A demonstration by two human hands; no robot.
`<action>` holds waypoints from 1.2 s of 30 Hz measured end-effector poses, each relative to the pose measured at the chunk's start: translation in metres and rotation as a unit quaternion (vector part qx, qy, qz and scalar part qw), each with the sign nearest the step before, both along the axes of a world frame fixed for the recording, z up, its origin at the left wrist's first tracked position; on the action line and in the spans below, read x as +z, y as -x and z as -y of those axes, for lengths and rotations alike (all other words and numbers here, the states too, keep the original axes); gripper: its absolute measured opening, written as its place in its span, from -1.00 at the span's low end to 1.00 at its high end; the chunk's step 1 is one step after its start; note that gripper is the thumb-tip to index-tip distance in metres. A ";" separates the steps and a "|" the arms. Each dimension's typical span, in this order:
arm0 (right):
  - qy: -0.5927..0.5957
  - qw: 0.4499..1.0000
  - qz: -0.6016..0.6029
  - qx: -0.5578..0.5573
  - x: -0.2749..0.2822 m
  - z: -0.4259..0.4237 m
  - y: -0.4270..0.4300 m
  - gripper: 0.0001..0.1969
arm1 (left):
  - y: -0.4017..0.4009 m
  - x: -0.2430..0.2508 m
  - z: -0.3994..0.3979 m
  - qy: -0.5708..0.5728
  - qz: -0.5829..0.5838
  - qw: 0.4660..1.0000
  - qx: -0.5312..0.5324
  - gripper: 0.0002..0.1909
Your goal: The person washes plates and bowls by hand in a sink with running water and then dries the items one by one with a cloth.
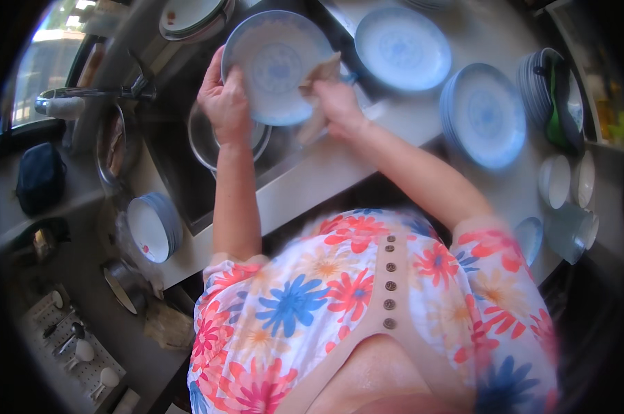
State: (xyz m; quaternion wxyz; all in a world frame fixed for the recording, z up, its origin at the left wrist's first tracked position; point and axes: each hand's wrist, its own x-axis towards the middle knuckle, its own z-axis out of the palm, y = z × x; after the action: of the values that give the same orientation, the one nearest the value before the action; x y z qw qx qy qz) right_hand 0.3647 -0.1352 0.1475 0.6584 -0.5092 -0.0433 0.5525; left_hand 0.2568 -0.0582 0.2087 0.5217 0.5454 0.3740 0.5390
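My left hand (228, 98) grips the left rim of a blue-and-white patterned plate (278, 67), tilted over the dark sink. In my right hand (338, 103) is a bunched beige cloth (320, 75), at the plate's right rim. Below the plate, a round metal pot or bowl (201, 139) sits in the sink (172, 171), partly covered by my left hand and the plate. To the right, a similar plate (402, 49) lies on the counter, beside a stack of matching plates (485, 116).
The faucet (139, 85) rises behind the sink's left side. White plates (151, 227) are stacked at the left counter edge; more dishes (193, 18) stand at the top. Further right are another plate stack (534, 88), bowls (554, 181) and a translucent container (570, 233).
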 end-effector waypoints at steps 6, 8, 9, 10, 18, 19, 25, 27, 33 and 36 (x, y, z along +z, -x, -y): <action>-0.012 0.999 -0.037 0.037 0.014 0.008 -0.017 -0.74 | -0.013 -0.022 0.012 -0.019 0.047 0.997 0.062 -0.70; -0.060 0.983 0.136 0.108 0.014 0.011 -0.049 -0.80 | 0.006 -0.007 -0.005 0.059 -0.020 0.997 -0.042 -0.70; -0.052 0.954 0.229 0.184 0.026 0.008 -0.069 -0.82 | 0.019 0.000 -0.016 0.140 -0.085 0.976 -0.146 -0.68; -0.071 0.906 0.359 0.213 0.029 0.004 -0.082 -0.83 | 0.020 0.008 -0.025 0.134 -0.118 0.965 -0.191 -0.69; -0.179 0.665 0.682 0.246 0.065 -0.031 -0.088 -0.82 | 0.005 0.021 -0.034 0.003 -0.351 0.905 -0.240 -0.80; -0.209 0.695 0.655 0.210 0.062 -0.031 -0.092 -0.81 | 0.005 0.018 -0.032 0.003 -0.350 0.905 -0.242 -0.80; -0.064 0.947 0.312 0.049 -0.015 -0.012 -0.059 -0.76 | 0.006 -0.008 -0.026 0.111 -0.077 0.988 -0.073 -0.81; -0.015 0.987 0.161 0.010 -0.009 -0.006 -0.031 -0.78 | 0.002 -0.019 -0.019 0.123 -0.030 0.992 -0.027 -0.81; -0.022 0.969 -0.049 0.241 0.028 0.022 -0.015 -0.79 | 0.005 -0.061 -0.011 0.228 0.065 0.964 0.122 -0.75; -0.084 0.959 0.106 0.248 0.025 0.033 -0.040 -0.75 | 0.008 -0.060 -0.008 0.351 0.137 0.923 0.080 -0.71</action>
State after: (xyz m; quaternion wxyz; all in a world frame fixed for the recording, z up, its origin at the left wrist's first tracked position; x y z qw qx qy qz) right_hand 0.4049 -0.1685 0.1727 0.5330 -0.4805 -0.2842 0.6358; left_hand 0.2489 -0.0505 0.1486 0.6810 0.2158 0.5065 0.4828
